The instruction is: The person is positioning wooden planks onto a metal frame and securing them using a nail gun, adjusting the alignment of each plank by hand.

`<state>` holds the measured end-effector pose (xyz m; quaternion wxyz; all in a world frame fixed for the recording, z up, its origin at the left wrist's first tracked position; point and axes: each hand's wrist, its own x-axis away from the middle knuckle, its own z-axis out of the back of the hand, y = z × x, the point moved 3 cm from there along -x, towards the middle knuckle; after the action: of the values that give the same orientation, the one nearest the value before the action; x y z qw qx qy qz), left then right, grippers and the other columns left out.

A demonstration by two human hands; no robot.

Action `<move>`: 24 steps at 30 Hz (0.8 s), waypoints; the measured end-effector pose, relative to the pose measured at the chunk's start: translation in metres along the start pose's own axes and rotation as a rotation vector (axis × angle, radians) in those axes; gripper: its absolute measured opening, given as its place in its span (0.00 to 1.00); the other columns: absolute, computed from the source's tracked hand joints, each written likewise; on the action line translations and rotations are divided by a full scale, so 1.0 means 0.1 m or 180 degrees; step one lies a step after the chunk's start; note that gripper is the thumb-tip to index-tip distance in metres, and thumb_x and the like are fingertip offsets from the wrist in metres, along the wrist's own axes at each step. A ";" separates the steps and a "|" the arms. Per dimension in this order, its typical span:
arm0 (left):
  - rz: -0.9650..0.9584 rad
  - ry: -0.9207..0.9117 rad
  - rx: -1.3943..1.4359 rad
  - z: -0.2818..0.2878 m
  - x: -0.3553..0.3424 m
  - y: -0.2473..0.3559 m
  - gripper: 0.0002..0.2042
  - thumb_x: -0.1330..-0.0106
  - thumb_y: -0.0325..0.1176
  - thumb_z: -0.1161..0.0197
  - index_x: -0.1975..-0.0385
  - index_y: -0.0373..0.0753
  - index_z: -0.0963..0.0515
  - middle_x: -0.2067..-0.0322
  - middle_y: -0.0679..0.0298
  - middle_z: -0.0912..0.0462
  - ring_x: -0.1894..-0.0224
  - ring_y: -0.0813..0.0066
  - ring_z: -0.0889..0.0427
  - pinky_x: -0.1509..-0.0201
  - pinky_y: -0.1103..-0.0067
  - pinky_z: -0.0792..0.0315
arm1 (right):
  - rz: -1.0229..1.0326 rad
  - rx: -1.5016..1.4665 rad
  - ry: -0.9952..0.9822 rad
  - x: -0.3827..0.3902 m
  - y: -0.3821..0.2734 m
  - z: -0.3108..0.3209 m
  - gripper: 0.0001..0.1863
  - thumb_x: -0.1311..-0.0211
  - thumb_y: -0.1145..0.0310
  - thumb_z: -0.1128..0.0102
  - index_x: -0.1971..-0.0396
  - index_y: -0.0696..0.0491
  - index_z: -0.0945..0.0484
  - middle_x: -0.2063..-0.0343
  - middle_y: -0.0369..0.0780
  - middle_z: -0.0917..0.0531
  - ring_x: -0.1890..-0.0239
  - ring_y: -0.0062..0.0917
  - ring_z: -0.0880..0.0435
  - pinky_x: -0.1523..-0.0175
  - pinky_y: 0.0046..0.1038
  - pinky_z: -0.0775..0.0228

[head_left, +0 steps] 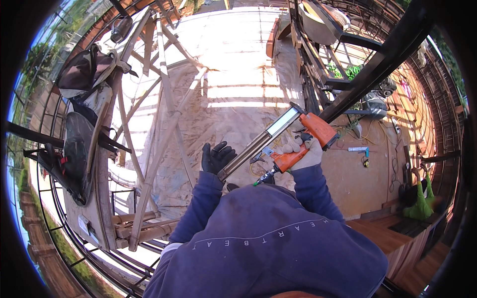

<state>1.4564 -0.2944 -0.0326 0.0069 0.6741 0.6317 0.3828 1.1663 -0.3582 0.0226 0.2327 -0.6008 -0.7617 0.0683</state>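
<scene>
Orange nail gun (322, 130) is up in front of the body, above the floor. Right hand (304, 153), light glove, has it: fingers wrapped round the handle (289, 161). Left hand (217, 158), dark glove, palm up, fingers spread, nothing visible in it

Key relation: long axis of the metal magazine (259, 144) runs diagonally, near-left end by the left wrist, far-right end up by the orange head. So left hand is nearest the magazine's low end, just left of it; can't tell if wrist and metal touch. Right hand sits right of the magazine, close to the head. Hose fitting (268, 176) hangs off the handle's near end, pointing back at the torso
</scene>
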 end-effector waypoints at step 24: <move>0.0051 -0.0599 -0.0444 -0.98 -0.25 -0.19 0.37 0.32 0.70 0.55 0.45 0.38 0.26 0.55 0.56 0.19 0.57 0.61 0.17 0.56 0.67 0.19 | -0.0150 0.1041 -0.1169 0.03 0.09 -0.47 0.08 0.36 0.71 0.51 0.60 0.59 0.27 0.74 0.40 0.24 0.72 0.30 0.22 0.60 0.37 0.25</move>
<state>1.3911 -0.3586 0.0150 0.1100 0.7100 0.5947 0.3608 1.1943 -0.3612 0.0614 0.1860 -0.5147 -0.7839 0.2933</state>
